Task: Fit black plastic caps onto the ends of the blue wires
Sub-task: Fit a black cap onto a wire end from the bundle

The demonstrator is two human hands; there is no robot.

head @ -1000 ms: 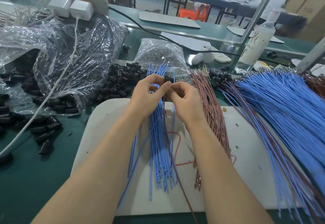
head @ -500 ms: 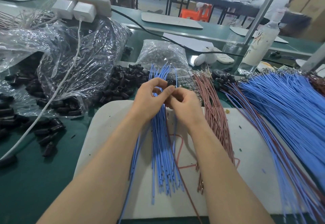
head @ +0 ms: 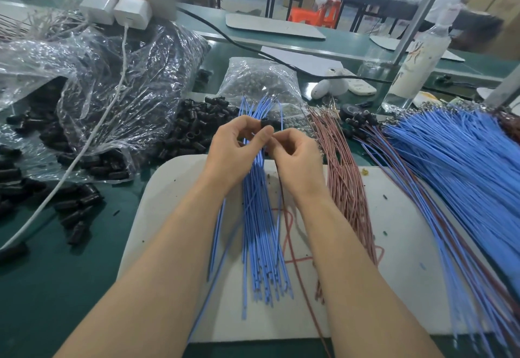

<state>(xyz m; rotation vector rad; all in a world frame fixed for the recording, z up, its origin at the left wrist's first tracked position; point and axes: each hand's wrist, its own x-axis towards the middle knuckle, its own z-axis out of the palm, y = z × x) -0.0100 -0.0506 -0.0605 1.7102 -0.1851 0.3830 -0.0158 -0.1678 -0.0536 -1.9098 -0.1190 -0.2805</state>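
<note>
So this is mid-fitting. The left hand (head: 235,149) pinches a black cap (head: 264,123) in its fingers. The right hand (head: 295,158) has its fingers curled up against it, and I can't tell what they hold. Blue wires (head: 260,217) lie underneath on the white board (head: 168,188). The next move probably needs a wire tip lined up straight with the cap's hole, then a push.

Loose caps (head: 197,129) lie left of the wires (head: 259,231), which rest on the board (head: 168,188).
</note>
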